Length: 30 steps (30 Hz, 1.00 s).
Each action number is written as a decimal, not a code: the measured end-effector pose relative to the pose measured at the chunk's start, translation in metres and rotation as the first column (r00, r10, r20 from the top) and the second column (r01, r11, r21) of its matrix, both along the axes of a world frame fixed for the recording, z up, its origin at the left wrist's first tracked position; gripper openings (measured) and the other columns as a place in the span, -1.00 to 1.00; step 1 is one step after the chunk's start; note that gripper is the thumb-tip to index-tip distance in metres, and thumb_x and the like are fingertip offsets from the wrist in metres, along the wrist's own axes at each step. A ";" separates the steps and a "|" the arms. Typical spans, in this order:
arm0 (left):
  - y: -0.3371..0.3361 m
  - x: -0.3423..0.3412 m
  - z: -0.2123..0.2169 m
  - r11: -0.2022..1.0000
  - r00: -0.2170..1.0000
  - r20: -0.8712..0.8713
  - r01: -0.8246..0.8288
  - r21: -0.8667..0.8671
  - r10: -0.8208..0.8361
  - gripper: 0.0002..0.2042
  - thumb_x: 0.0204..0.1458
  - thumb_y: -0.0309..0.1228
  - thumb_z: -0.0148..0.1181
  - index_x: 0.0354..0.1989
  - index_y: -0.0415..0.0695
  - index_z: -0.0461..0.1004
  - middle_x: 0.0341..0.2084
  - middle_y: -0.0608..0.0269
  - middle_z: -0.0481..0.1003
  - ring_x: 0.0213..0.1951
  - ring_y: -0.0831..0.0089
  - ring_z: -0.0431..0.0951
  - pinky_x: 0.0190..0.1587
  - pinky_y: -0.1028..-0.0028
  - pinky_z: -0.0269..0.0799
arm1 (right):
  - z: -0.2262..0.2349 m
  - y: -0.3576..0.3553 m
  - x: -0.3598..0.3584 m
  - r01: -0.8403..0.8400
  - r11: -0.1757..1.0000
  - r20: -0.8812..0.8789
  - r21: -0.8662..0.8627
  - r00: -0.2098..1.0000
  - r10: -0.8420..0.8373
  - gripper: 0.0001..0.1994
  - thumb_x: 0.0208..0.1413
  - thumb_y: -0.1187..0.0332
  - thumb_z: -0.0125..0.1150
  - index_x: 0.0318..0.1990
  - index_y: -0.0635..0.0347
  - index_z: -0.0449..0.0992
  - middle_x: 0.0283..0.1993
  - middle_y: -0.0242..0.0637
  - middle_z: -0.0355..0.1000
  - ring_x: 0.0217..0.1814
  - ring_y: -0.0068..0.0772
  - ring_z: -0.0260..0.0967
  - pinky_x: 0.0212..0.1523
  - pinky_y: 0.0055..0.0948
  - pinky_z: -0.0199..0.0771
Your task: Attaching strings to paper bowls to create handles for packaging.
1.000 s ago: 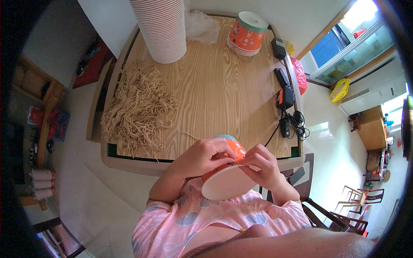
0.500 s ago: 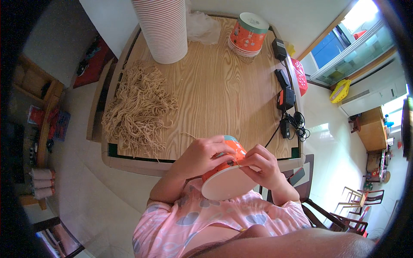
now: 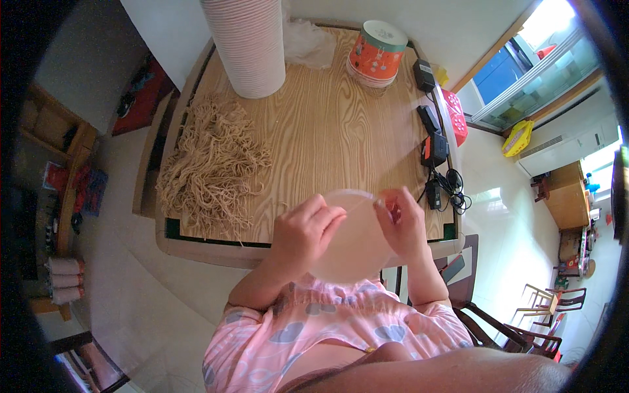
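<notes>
Left hand (image 3: 303,230): curled over the near left rim of a paper bowl (image 3: 350,245), fingers closed on it.
Right hand (image 3: 401,223): gripping the bowl's right side — fingertips pinched, possibly on a thin string, too fine to tell.
Bowl: held between both hands at the table (image 3: 327,137) edge, pale round face turned up.
Left of the hands: a heap of tan cords (image 3: 213,164).
Right of them: black chargers and cables (image 3: 439,167).
Beyond — far side: a tall white cup stack (image 3: 246,42) and an orange bowl stack (image 3: 375,52).
</notes>
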<state>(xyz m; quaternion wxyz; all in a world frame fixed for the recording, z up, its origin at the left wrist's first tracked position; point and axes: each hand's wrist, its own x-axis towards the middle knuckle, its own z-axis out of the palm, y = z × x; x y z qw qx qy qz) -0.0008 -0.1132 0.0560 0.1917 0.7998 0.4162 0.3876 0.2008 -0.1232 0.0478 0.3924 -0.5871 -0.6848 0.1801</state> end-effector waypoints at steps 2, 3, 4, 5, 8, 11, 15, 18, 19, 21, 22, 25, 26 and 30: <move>0.001 -0.004 -0.004 0.995 0.995 -0.017 -0.095 -0.009 0.095 -0.92 -0.11 -0.43 0.25 -0.44 -0.05 0.47 -0.55 0.27 0.35 -0.50 0.28 0.48 -0.49 0.35 0.39 | -0.014 0.013 0.009 0.037 0.996 -0.069 -0.076 0.997 -0.042 -0.76 0.02 0.55 0.09 -0.13 0.20 0.32 -0.59 -0.35 0.16 -0.62 -0.61 0.12 -0.60 -0.59 0.16; 0.000 -0.005 -0.008 0.994 0.994 -0.018 -0.112 0.007 0.112 -0.91 -0.12 -0.44 0.26 -0.44 -0.06 0.47 -0.52 0.29 0.34 -0.47 0.31 0.45 -0.48 0.38 0.37 | -0.017 0.019 0.012 0.084 0.993 -0.044 -0.077 0.995 -0.087 -0.72 0.03 0.56 0.05 -0.07 0.18 0.28 -0.60 -0.35 0.17 -0.63 -0.61 0.12 -0.60 -0.59 0.16; 0.002 -0.007 -0.012 0.994 0.993 -0.018 -0.113 0.010 0.113 -0.91 -0.12 -0.44 0.26 -0.44 -0.06 0.47 -0.52 0.29 0.34 -0.47 0.31 0.45 -0.48 0.38 0.37 | -0.021 0.023 0.015 0.131 0.988 -0.019 -0.078 0.991 -0.133 -0.68 0.04 0.57 0.01 -0.01 0.16 0.24 -0.61 -0.35 0.18 -0.65 -0.61 0.12 -0.61 -0.58 0.15; 0.005 -0.009 -0.016 0.988 0.989 -0.032 -0.141 0.057 0.143 -0.91 -0.13 -0.44 0.27 -0.45 -0.07 0.47 -0.50 0.30 0.34 -0.43 0.32 0.43 -0.45 0.38 0.37 | -0.026 0.025 0.017 0.159 0.979 -0.057 -0.129 0.984 -0.167 -0.65 0.06 0.56 -0.05 0.04 0.13 0.20 -0.65 -0.33 0.18 -0.65 -0.58 0.12 -0.60 -0.54 0.17; 0.015 -0.012 -0.033 0.978 0.980 -0.038 -0.193 0.074 0.196 -0.90 -0.17 -0.47 0.28 -0.47 -0.11 0.47 -0.45 0.29 0.33 -0.34 0.32 0.37 -0.32 0.36 0.34 | -0.031 0.021 0.021 0.200 0.956 -0.024 -0.216 0.977 -0.210 -0.65 0.06 0.53 -0.06 0.04 0.14 0.20 -0.66 -0.28 0.22 -0.66 -0.53 0.15 -0.59 -0.48 0.19; 0.024 -0.013 -0.044 0.959 0.959 -0.026 -0.280 0.052 0.281 -0.92 -0.17 -0.48 0.27 -0.49 -0.12 0.49 -0.46 0.25 0.32 -0.33 0.28 0.35 -0.26 0.32 0.31 | -0.030 0.008 0.017 0.185 0.956 0.030 -0.226 0.983 -0.183 -0.69 0.07 0.48 -0.01 0.01 0.15 0.25 -0.67 -0.24 0.25 -0.67 -0.43 0.19 -0.58 -0.42 0.23; 0.033 -0.015 -0.049 0.946 0.941 -0.099 -0.320 0.047 0.323 -0.93 -0.15 -0.47 0.27 -0.48 -0.12 0.50 -0.48 0.25 0.33 -0.35 0.29 0.36 -0.28 0.31 0.31 | -0.003 -0.019 0.019 0.147 0.940 0.180 -0.308 0.979 -0.094 -0.80 0.07 0.42 0.07 -0.13 0.18 0.37 -0.63 -0.18 0.33 -0.64 -0.32 0.29 -0.56 -0.38 0.27; 0.041 -0.022 -0.049 0.945 0.937 -0.118 -0.324 0.048 0.327 -0.94 -0.13 -0.44 0.25 -0.47 -0.10 0.52 -0.59 0.27 0.37 -0.43 0.28 0.40 -0.31 0.30 0.32 | 0.007 -0.043 0.020 0.019 0.946 0.240 -0.324 0.969 0.062 -0.88 0.05 0.37 0.14 -0.29 0.19 0.45 -0.59 -0.18 0.37 -0.58 -0.23 0.37 -0.55 -0.35 0.31; 0.042 -0.021 -0.048 0.945 0.938 -0.116 -0.324 0.048 0.327 -0.94 -0.13 -0.44 0.25 -0.47 -0.10 0.52 -0.59 0.27 0.37 -0.43 0.28 0.40 -0.31 0.30 0.32 | 0.008 -0.048 0.021 -0.131 0.929 0.211 -0.347 0.954 0.213 -0.90 0.03 0.37 0.15 -0.34 0.19 0.46 -0.58 -0.19 0.38 -0.56 -0.22 0.38 -0.54 -0.35 0.33; 0.044 -0.017 -0.045 0.962 0.960 -0.106 -0.248 0.115 0.260 -0.95 -0.12 -0.43 0.24 -0.48 -0.09 0.51 -0.59 0.27 0.39 -0.44 0.28 0.41 -0.31 0.30 0.31 | 0.017 -0.050 0.020 -0.392 0.854 0.207 -0.341 0.855 0.475 -0.92 -0.01 0.41 0.17 -0.35 0.16 0.50 -0.55 -0.25 0.39 -0.53 -0.21 0.39 -0.51 -0.34 0.38; 0.044 -0.015 -0.042 0.965 0.960 -0.128 -0.235 0.119 0.249 -0.95 -0.11 -0.42 0.24 -0.49 -0.08 0.51 -0.59 0.28 0.41 -0.41 0.29 0.41 -0.31 0.30 0.31 | 0.026 -0.050 0.020 -0.392 0.854 0.209 -0.341 0.855 0.476 -0.92 -0.01 0.41 0.17 -0.35 0.16 0.50 -0.55 -0.25 0.39 -0.53 -0.21 0.39 -0.51 -0.34 0.38; 0.046 -0.012 -0.043 0.970 0.971 -0.093 -0.207 0.127 0.219 -0.96 -0.11 -0.43 0.23 -0.49 -0.09 0.51 -0.58 0.28 0.43 -0.39 0.30 0.41 -0.31 0.30 0.31 | 0.041 -0.041 0.023 -0.409 0.870 0.061 -0.276 0.896 0.440 -0.85 -0.09 0.45 0.25 -0.30 0.12 0.51 -0.26 -0.24 0.43 -0.28 -0.13 0.42 -0.33 -0.27 0.46; 0.045 -0.012 -0.043 0.970 0.971 -0.093 -0.206 0.128 0.219 -0.96 -0.11 -0.43 0.23 -0.49 -0.09 0.51 -0.58 0.28 0.43 -0.39 0.30 0.41 -0.31 0.30 0.31 | 0.040 -0.027 0.024 -0.312 0.938 0.178 -0.152 0.925 0.337 -0.82 -0.09 0.44 0.26 -0.26 0.13 0.51 -0.22 -0.21 0.42 -0.20 -0.12 0.40 -0.26 -0.26 0.44; 0.048 -0.008 -0.042 0.974 0.975 -0.085 -0.194 0.116 0.205 -0.96 -0.11 -0.45 0.23 -0.48 -0.12 0.51 -0.54 0.29 0.46 -0.37 0.31 0.41 -0.27 0.33 0.32 | 0.024 0.056 0.043 -0.107 0.989 0.268 0.100 0.960 0.077 -0.71 -0.01 0.35 0.22 -0.11 0.17 0.45 -0.10 -0.12 0.39 -0.01 -0.04 0.33 -0.08 -0.21 0.38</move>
